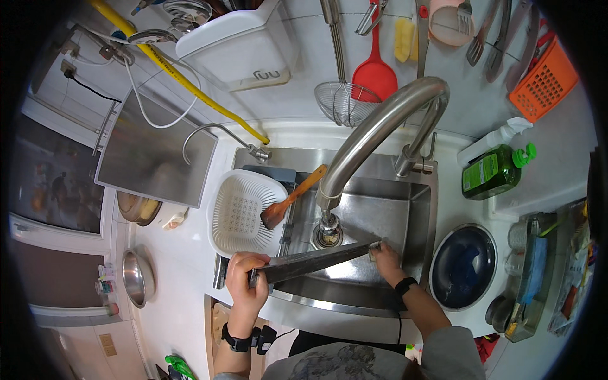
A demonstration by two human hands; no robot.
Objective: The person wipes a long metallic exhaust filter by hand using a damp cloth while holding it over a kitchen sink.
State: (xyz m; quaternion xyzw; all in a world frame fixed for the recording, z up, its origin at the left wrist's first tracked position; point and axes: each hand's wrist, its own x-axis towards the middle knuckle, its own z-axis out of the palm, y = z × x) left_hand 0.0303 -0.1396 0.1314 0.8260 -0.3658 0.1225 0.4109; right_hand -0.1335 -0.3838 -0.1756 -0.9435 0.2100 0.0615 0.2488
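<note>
Over the stainless steel sink (380,209) I hold a long dark flat panel (318,262), tilted and seen nearly edge-on. My left hand (248,280) grips its left end, near the sink's front left corner. At the right end, my right hand (388,263) has its fingers closed on the panel; a small pale patch there is too unclear to name. Above the drain (327,237) hangs the spout of the steel faucet (380,137). A white plastic colander (242,204) stands at the sink's left, with a wooden spatula (294,197) leaning across its rim.
A dark round pan or lid (463,268) lies right of the sink. Behind it stand a green soap bottle (491,172) and a white spray bottle (489,142). A thin curved tap (209,127) rises behind the colander. A steel bowl (137,278) sits on the left counter.
</note>
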